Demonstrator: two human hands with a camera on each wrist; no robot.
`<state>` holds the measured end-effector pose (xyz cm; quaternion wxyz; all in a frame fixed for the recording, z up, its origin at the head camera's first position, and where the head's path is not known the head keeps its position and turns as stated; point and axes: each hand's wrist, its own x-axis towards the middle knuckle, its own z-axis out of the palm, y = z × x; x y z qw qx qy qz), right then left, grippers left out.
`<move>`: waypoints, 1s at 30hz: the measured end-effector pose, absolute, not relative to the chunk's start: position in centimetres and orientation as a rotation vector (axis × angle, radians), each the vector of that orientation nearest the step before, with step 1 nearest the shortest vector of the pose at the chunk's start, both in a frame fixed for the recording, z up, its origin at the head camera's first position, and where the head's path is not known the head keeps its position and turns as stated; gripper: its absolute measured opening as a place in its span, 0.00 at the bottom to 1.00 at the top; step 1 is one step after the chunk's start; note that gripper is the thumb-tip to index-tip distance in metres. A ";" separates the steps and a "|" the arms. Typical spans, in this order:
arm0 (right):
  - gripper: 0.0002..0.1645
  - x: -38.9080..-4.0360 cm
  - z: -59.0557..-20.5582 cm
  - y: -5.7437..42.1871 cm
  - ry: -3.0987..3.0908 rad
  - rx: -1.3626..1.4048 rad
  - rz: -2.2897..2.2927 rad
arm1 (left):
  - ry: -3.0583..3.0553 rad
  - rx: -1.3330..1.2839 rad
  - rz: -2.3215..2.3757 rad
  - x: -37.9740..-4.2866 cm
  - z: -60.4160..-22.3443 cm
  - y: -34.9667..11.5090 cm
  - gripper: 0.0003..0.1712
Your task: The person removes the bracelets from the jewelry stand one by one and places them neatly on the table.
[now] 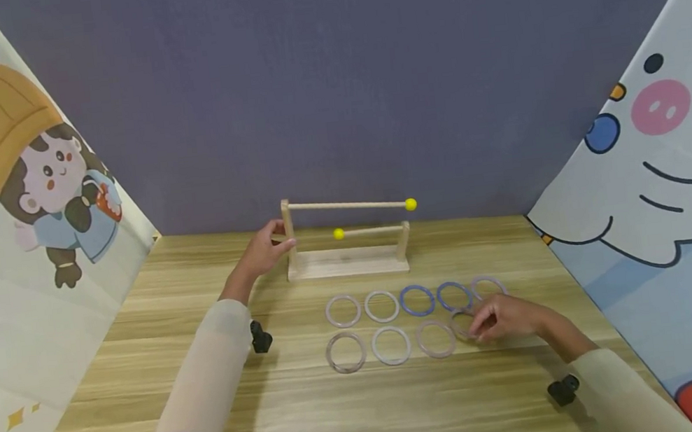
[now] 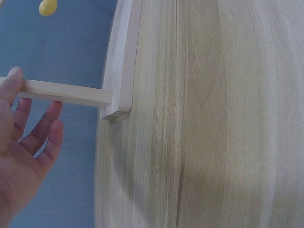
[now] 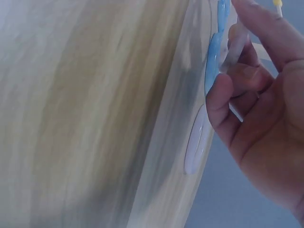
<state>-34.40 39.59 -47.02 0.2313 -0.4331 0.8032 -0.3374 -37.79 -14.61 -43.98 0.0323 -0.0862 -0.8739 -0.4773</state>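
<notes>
A wooden bangle stand (image 1: 347, 264) with two yellow-tipped horizontal rods stands at the back of the table. My left hand (image 1: 266, 250) grips its taller left post (image 2: 66, 92), thumb on one side and fingers on the other. In front of the stand, bangles lie in two rows: a blue bangle (image 1: 418, 312), a white bangle (image 1: 393, 364) and a brownish bangle (image 1: 347, 371) are among them. At the right end of the nearer row, my right hand (image 1: 502, 318) pinches a translucent bangle (image 3: 234, 52), which looks tilted up; fingers hide part of it.
The wooden table (image 1: 342, 420) meets a dark blue back wall (image 1: 333, 90). Cartoon-printed panels flank it at left and right. A lilac bangle (image 3: 195, 142) lies close beside the right hand.
</notes>
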 end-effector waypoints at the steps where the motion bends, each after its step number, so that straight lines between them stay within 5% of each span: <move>1: 0.09 -34.4 -47.1 39.7 2.206 -1.193 -0.928 | -2.690 -0.267 -1.467 -37.8 -43.9 -14.6 0.27; 30: 0.08 -33.5 -48.0 40.2 2.299 -1.087 -0.825 | -2.688 -0.261 -1.447 -37.8 -44.0 -14.6 0.28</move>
